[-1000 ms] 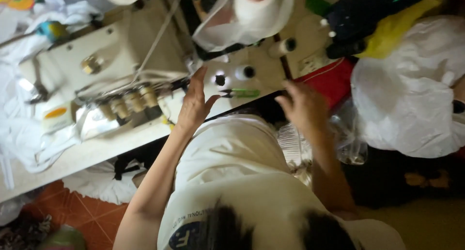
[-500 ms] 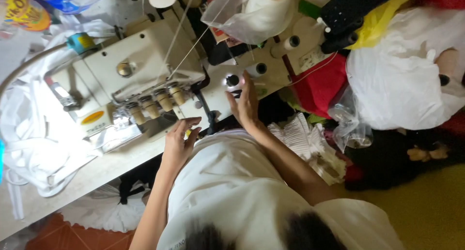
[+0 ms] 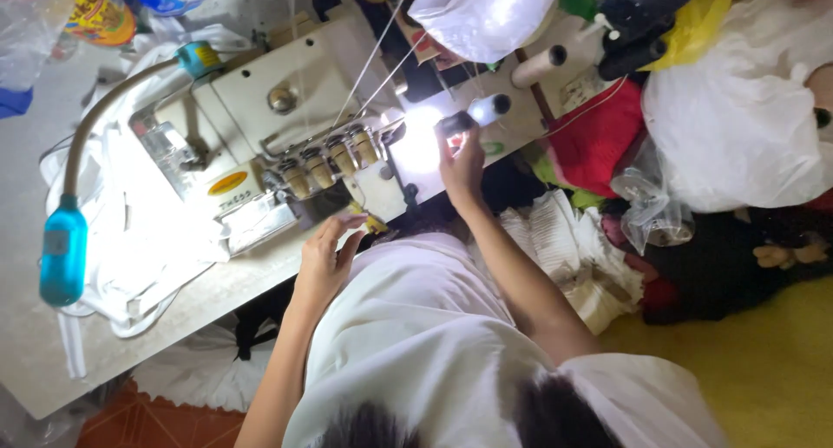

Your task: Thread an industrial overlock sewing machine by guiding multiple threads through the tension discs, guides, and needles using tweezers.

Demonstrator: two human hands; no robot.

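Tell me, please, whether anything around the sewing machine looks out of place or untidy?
Nothing looks damaged or spilled, but the bench is cluttered. White fabric lies bunched in a heap at the sewing machine, under its blue lamp. Bags and cloth are piled loosely at the other side. The left hand and right hand work at the machine.

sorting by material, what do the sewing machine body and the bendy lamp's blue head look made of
Sewing machine body: looks like cream-painted metal, smooth with a slight sheen; could be hard plastic. Lamp head: glossy blue plastic, judging by its even colour and soft highlights, on a ribbed flexible neck.
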